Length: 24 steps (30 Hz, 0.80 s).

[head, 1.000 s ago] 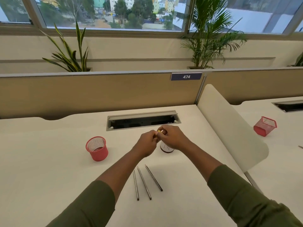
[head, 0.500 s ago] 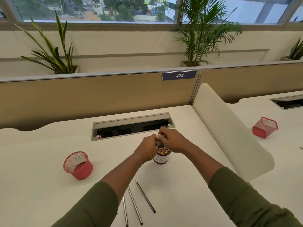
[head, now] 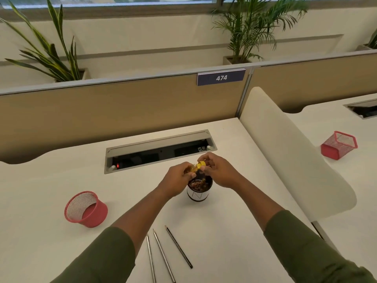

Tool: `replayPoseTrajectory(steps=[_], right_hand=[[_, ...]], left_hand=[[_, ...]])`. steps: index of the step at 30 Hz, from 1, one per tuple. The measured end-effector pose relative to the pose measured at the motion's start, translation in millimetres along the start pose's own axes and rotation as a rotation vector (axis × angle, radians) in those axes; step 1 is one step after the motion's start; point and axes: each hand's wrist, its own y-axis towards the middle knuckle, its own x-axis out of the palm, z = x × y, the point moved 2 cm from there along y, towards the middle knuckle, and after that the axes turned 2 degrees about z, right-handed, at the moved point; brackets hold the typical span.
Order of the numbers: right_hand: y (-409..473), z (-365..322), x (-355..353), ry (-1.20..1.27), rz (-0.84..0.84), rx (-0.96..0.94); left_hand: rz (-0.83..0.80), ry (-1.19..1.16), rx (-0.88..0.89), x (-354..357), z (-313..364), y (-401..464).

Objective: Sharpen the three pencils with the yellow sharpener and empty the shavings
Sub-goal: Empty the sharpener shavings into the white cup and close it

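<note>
A white desk (head: 51, 180) is seen, closed at the back by a tan partition and at the right by a curved white divider (head: 285, 152). Left of the small cup (head: 197, 196), well apart, a round red mesh holder (head: 85, 209) is set, with bare desktop between them. Behind the cup a cable slot (head: 159, 152) is sunk into the desk. Nearer the front edge than the cup, three pencils (head: 163, 254) are laid side by side, not touching, between the two sleeved forearms. Just above the cup's rim, the left hand (head: 177, 180) is curled, its fingertips pinched on a brownish clear piece, apparently the sharpener's shavings case (head: 190, 168). Touching that piece, the yellow sharpener (head: 201, 165) is pinched by the curled fingers of the right hand (head: 218, 170). Brown shavings (head: 199, 183) are seen inside the cup. Right of the divider, a square red mesh holder (head: 338, 145) is tipped on the neighbouring desk.
</note>
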Motion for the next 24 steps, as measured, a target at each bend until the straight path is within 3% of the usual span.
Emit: replayPoseTrajectory(steps=[14,19,24], right_hand=[[-16.6,8.8,4.9,0.176,0.080,0.076],[-20.3,11.8,4.5,0.533,0.069,0.177],[-24.4,15.2,1.2,0.619,0.066,0.199]], left_hand=[[0.103,-0.015,-0.014,-2.9,-7.7,-3.9],[0.099,0.037,-0.012,-5.0,-4.7,-2.6],[0.099,0.040,-0.007,-6.7,-4.3,-3.1]])
